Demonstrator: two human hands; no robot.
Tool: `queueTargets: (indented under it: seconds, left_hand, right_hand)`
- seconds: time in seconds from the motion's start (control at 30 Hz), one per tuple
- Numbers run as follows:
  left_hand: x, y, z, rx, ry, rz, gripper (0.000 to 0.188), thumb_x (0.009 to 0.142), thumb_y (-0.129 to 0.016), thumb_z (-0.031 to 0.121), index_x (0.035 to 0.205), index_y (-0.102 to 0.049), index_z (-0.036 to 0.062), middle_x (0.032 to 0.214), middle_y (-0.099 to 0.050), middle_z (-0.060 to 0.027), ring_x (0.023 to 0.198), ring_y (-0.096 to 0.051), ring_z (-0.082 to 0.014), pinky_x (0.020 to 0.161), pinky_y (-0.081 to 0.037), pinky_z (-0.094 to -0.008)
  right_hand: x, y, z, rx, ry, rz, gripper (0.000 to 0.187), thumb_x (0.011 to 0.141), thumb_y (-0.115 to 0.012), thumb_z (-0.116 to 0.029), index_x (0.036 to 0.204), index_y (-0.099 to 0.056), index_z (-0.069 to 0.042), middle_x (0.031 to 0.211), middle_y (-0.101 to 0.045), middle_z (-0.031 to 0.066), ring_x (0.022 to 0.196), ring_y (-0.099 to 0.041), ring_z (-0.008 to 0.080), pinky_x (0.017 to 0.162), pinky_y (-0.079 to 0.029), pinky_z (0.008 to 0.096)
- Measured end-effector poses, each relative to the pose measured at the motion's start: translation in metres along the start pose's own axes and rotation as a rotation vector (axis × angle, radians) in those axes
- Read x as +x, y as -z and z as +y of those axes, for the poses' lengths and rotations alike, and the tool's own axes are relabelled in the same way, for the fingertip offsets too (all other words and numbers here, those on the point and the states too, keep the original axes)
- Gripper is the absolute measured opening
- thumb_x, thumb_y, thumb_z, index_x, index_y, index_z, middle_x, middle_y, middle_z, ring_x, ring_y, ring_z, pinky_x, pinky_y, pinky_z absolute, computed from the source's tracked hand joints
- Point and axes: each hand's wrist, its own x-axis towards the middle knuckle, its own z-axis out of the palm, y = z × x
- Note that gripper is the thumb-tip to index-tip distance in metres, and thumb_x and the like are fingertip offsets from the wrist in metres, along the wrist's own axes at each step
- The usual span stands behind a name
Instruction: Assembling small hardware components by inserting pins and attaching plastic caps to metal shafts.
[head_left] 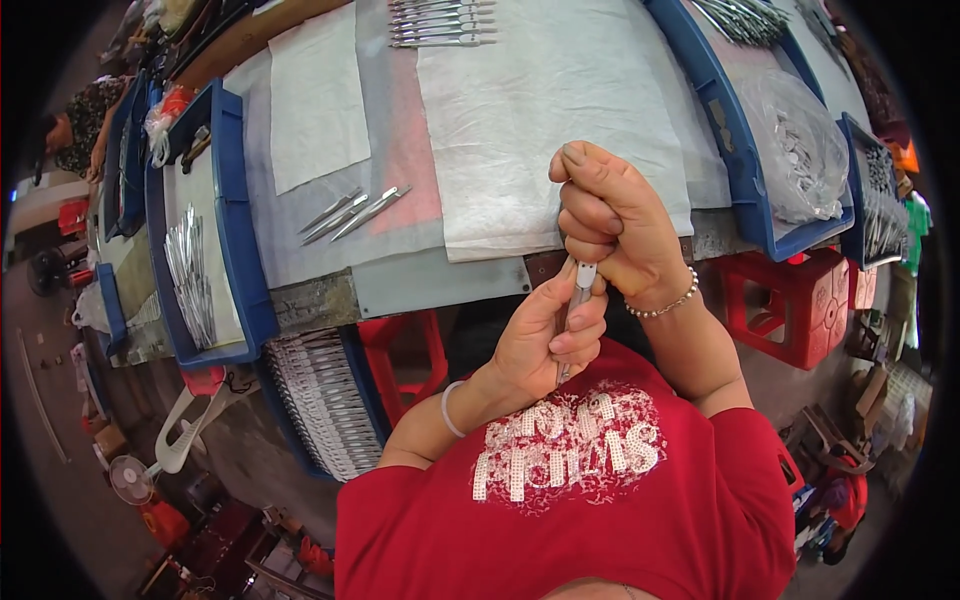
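Just above the table's near edge, my hands come together on a slim silver metal tool (585, 277). My left hand (548, 335) wraps round its long lower part. Right above it, my right hand (615, 215) is closed over the tool's upper end, hiding that end. On the cloth to the left lie several loose slim silver pieces (352, 213) with pointed ends. A row of similar tools (442, 24) rests side by side at the far edge of the white cloth (530, 120).
A blue tray (238, 215) at left holds slim metal pieces (188, 270). Another blue tray (715, 100), at right, contains a clear plastic bag (795, 150) of small metal parts. Below the table are red stools (800, 305) and a crate of stacked metal pieces (325, 405).
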Motion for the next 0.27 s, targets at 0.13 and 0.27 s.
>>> queueTargets:
  seconds: [0.13, 0.27]
  left_hand:
    - [0.0, -0.001, 0.005, 0.045, -0.012, -0.008, 0.031, 0.097, -0.039, 0.035, 0.102, -0.044, 0.0049, 0.067, -0.043, 0.002, 0.045, -0.034, -0.0036, 0.041, -0.028, -0.0177]
    - [-0.006, -0.008, 0.013, 0.221, -0.083, -0.018, 0.032, 0.096, -0.043, 0.035, 0.105, -0.043, 0.0045, 0.068, -0.043, 0.001, 0.044, -0.035, -0.0041, 0.041, -0.029, -0.0177]
  right_hand:
    - [-0.002, -0.003, -0.002, 0.01, 0.061, -0.032, 0.016, 0.093, -0.051, -0.019, 0.093, -0.055, -0.003, 0.059, -0.044, -0.0019, 0.048, -0.035, 0.005, 0.043, -0.03, 0.0197]
    - [-0.01, 0.026, -0.021, -0.687, 0.422, 0.138, 0.022, 0.09, -0.055, -0.018, 0.107, -0.055, -0.004, 0.086, -0.058, 0.0052, 0.08, -0.057, 0.0097, 0.073, -0.047, 0.0226]
